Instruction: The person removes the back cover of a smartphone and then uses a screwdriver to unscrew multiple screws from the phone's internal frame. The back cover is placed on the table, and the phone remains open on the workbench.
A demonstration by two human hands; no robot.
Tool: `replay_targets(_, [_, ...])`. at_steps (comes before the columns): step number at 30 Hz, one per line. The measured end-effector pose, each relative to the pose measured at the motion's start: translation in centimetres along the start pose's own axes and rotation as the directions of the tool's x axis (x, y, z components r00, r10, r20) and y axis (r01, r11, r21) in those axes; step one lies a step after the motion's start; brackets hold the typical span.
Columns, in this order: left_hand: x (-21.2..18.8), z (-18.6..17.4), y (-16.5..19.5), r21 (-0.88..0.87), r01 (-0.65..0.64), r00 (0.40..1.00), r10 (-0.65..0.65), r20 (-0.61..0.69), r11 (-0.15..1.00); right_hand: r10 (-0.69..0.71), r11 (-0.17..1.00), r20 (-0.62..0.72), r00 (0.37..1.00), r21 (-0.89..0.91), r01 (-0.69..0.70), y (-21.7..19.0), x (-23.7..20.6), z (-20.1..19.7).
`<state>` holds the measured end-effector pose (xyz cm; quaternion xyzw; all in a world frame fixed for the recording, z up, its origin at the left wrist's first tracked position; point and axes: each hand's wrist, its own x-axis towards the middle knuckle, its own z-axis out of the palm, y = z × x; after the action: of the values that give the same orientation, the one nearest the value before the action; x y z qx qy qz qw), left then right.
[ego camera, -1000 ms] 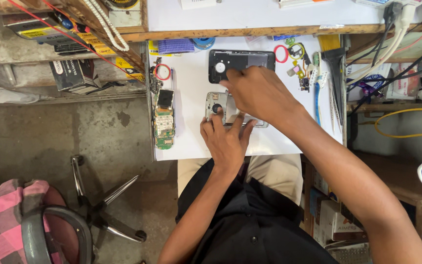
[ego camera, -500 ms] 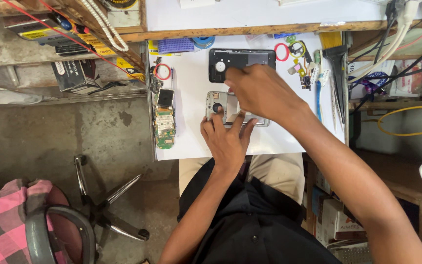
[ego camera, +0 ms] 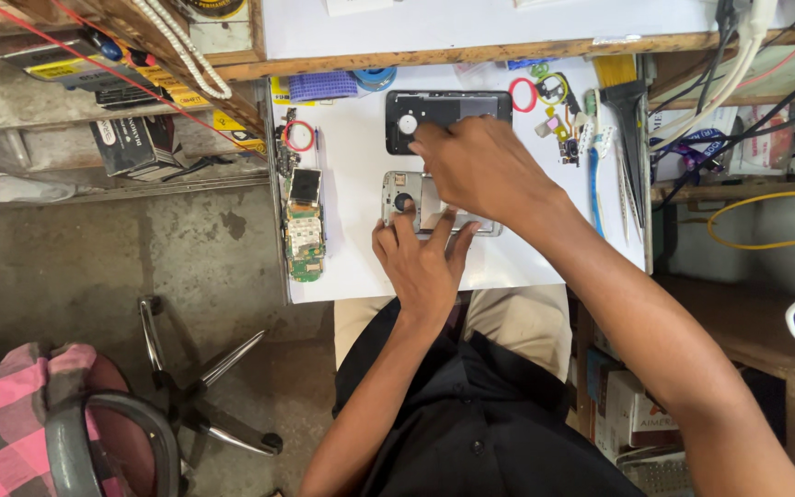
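A silver phone frame (ego camera: pixel 399 194) lies on the white work table (ego camera: pixel 351 267), partly covered by both hands. My left hand (ego camera: pixel 423 262) rests on its near edge, fingers spread over the frame and holding it down. My right hand (ego camera: pixel 482 168) reaches over the frame's far side, fingers curled down onto it; whether it pinches a small part is hidden. Just beyond lies a black phone back cover (ego camera: pixel 448 108) with a round white spot.
A green circuit board with a small dark screen (ego camera: pixel 304 225) lies at the table's left edge. Red rings (ego camera: pixel 299 136), a brush (ego camera: pixel 626 101), tweezers and small parts sit at the back and right. A chair base (ego camera: pixel 197 382) stands on the concrete floor at left.
Both hands stay on the silver frame; my right hand has shifted only slightly over it. The view has drifted a little.
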<state>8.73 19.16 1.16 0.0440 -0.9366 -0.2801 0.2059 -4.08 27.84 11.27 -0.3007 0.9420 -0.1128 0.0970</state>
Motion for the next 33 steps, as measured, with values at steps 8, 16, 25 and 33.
replay_targets(8, [-0.1, 0.3, -0.2, 0.012, -0.008, 1.000, 0.008, 0.003, 1.000, -0.086, 0.974, -0.119, 0.989, 0.198, 0.109, 0.1, -0.1, 0.2])
replay_targets(16, [-0.2, 0.3, -0.2, 0.017, 0.003, 1.000, -0.003, 0.005, 1.000, 0.016, 0.974, -0.047, 0.999, 0.226, -0.006, 0.7, -0.1, 0.8])
replay_targets(25, [-0.1, 0.2, -0.2, 0.016, 0.001, 1.000, -0.001, -0.004, 1.000, 0.092, 0.968, -0.069, 0.993, 0.240, -0.073, 0.3, 0.2, 1.5])
replay_targets(33, [-0.1, 0.2, -0.2, 0.022, -0.003, 1.000, 0.002, 0.006, 1.000, 0.011, 0.866, -0.211, 0.978, 0.490, 0.096, 1.3, -1.2, 2.9])
